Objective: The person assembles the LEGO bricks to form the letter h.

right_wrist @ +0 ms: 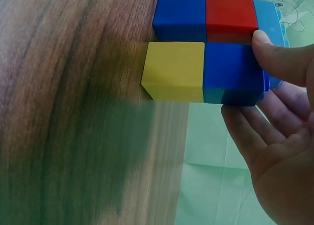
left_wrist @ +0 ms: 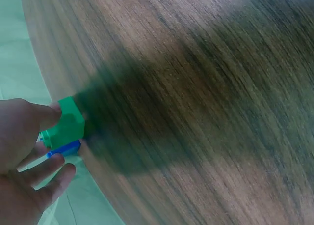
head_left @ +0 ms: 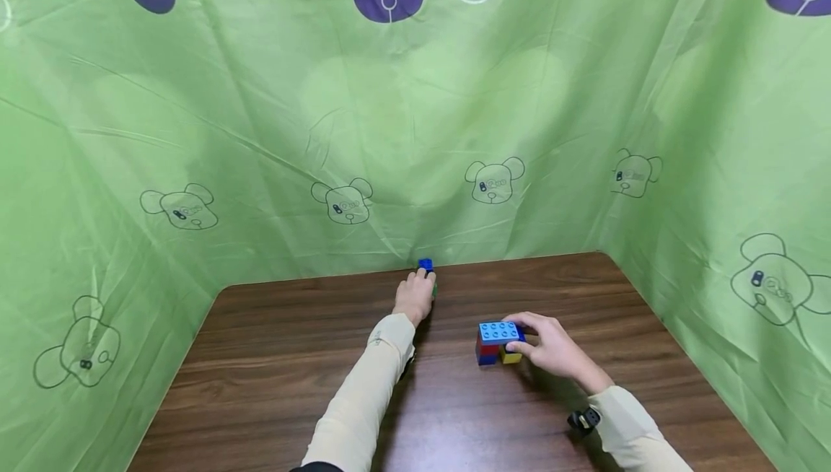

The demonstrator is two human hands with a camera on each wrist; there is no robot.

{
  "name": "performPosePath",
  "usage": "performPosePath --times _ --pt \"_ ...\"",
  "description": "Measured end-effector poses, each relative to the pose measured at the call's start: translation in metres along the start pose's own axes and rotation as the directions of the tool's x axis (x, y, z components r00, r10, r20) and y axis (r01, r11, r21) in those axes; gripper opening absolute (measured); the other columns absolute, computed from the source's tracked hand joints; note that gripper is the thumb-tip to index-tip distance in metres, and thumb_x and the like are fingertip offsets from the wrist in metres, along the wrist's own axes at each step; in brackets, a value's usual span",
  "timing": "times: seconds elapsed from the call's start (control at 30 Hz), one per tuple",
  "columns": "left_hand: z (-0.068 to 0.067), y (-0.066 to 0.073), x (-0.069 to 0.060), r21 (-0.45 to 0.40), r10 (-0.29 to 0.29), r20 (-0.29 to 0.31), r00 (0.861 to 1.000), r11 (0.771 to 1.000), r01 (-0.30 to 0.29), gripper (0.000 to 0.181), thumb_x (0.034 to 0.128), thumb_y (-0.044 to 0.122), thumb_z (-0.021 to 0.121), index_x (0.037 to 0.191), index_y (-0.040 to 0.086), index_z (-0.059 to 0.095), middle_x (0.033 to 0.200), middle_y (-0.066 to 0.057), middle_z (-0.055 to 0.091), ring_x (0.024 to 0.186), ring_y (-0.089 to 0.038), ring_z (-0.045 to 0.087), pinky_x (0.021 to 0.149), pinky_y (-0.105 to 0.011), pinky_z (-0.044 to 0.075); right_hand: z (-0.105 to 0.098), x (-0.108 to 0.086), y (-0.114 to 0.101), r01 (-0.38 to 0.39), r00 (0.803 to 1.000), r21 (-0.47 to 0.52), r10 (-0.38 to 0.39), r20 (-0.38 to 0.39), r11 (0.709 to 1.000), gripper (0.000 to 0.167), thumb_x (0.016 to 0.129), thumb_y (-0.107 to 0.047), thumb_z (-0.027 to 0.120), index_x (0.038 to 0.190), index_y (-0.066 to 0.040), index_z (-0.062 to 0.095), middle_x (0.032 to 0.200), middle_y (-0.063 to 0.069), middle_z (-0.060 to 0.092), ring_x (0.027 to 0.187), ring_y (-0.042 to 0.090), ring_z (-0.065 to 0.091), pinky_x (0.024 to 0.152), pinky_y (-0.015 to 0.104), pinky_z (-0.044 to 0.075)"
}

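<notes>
1. Sleeve (head_left: 626, 421), pale, covers the right forearm; a black device (head_left: 583, 421) sits at that wrist, over the brown wooden table (head_left: 260, 371).
2. Right hand (head_left: 552, 348) is clamped on the block stack (head_left: 488, 348) from its right: the thumb overlaps the near face of the upper dark blue block (right_wrist: 233, 70), the other fingers reaching round the far side.
3. Light blue block (right_wrist: 271, 21) bridges the stack's two columns: left, a red block (right_wrist: 230, 18) over a lower dark blue block (right_wrist: 179, 18); right, the upper dark blue one over a yellow block (right_wrist: 174, 70).
4. Left hand (head_left: 414, 296), farther off and left of the stack, pinches a green block (left_wrist: 70, 124) lying between thumb and fingers.
5. Small blue block (head_left: 425, 264) shows just beyond the left fingertips, near the table's far edge; whether they touch it, I cannot tell.
6. Green cloth (head_left: 415, 118) printed with bear outlines rises behind.
</notes>
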State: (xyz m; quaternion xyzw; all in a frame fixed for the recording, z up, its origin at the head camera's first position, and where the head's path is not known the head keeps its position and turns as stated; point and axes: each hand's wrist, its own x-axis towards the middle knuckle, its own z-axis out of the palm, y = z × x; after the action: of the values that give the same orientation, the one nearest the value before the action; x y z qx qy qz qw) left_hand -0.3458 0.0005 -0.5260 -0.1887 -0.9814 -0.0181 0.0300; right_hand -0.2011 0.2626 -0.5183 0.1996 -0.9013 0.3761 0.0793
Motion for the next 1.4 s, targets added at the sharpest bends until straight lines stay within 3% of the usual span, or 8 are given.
performPosePath --times 0.3,0.5,0.7,0.9,1.1,1.27,1.4 --pt "-0.001 0.001 -0.001 -0.042 0.02 -0.011 1.0 0.999 -0.02 0.036 0.094 0.002 0.067 0.126 0.014 0.056 0.126 -0.013 0.064 0.106 -0.032 0.064 0.085 -0.046 0.056 -0.001 0.0 0.0 -0.001 1.0 0.011 0.001 0.005 1.0 0.034 0.087 -0.015 0.081 0.119 -0.012 0.069 0.114 0.004 0.073 0.105 0.024 0.07 0.09 0.045 0.058" --pt "-0.002 -0.001 -0.005 -0.014 0.046 0.041 0.998 0.999 -0.045 0.036 0.095 0.003 0.068 0.126 0.014 0.053 0.126 -0.012 0.065 0.106 -0.031 0.065 0.085 -0.045 0.056 0.0 0.0 0.0 -0.033 0.999 0.017 0.033 0.014 0.999 0.035 0.084 -0.013 0.083 0.117 -0.014 0.07 0.113 0.001 0.073 0.104 0.018 0.07 0.09 0.039 0.058" --pt "-0.013 -0.003 -0.008 -0.052 0.07 -0.008 0.998 0.996 -0.07 0.038 0.094 0.009 0.071 0.127 0.013 0.054 0.127 -0.012 0.064 0.111 -0.031 0.064 0.088 -0.045 0.055 0.0 0.0 0.001 -0.019 1.0 0.004 0.019 0.009 1.0 0.036 0.084 -0.013 0.083 0.117 -0.015 0.07 0.113 -0.002 0.073 0.103 0.013 0.068 0.09 0.036 0.058" --pt "-0.038 0.0 -0.014 -0.147 0.123 -0.114 0.986 0.979 -0.14 0.031 0.0961 0.016 0.07 0.123 0.011 0.055 0.115 -0.01 0.063 0.105 -0.031 0.065 0.084 -0.043 0.057 -0.001 0.0 0.002 -0.015 1.0 0.002 0.015 0.007 1.0 0.037 0.083 -0.014 0.084 0.117 -0.016 0.07 0.113 -0.002 0.073 0.104 0.012 0.068 0.09 0.035 0.058" --pt "-0.072 0.012 -0.028 -0.244 0.198 -0.17 0.965 0.941 -0.236 0.028 0.0988 0.018 0.067 0.124 0.01 0.058 0.114 -0.008 0.063 0.102 -0.025 0.064 0.086 -0.038 0.057 -0.001 0.0 0.002 -0.014 1.0 -0.002 0.014 0.005 1.0 0.036 0.083 -0.015 0.084 0.117 -0.015 0.07 0.112 -0.001 0.073 0.103 0.015 0.069 0.09 0.038 0.058" --pt "-0.105 0.032 -0.045 -0.261 0.282 -0.157 0.946 0.912 -0.316 0.039 0.1012 0.023 0.064 0.136 0.006 0.058 0.123 -0.008 0.062 0.105 -0.02 0.062 0.092 -0.034 0.054 -0.002 0.0 0.001 -0.029 0.999 0.013 0.029 0.018 0.999 0.036 0.084 -0.014 0.083 0.118 -0.014 0.069 0.112 0.0 0.073 0.102 0.019 0.07 0.09 0.043 0.058" --pt "-0.12 0.048 -0.058 -0.212 0.372 -0.132 0.919 0.895 -0.393 0.039 0.1014 0.027 0.063 0.135 0.007 0.059 0.121 -0.005 0.062 0.1 -0.014 0.061 0.088 -0.027 0.054 -0.002 0.0 0.001 -0.031 0.999 0.026 0.03 0.022 0.999 0.037 0.084 -0.013 0.083 0.119 -0.014 0.069 0.111 0.0 0.073 0.103 0.018 0.07 0.091 0.043 0.058"
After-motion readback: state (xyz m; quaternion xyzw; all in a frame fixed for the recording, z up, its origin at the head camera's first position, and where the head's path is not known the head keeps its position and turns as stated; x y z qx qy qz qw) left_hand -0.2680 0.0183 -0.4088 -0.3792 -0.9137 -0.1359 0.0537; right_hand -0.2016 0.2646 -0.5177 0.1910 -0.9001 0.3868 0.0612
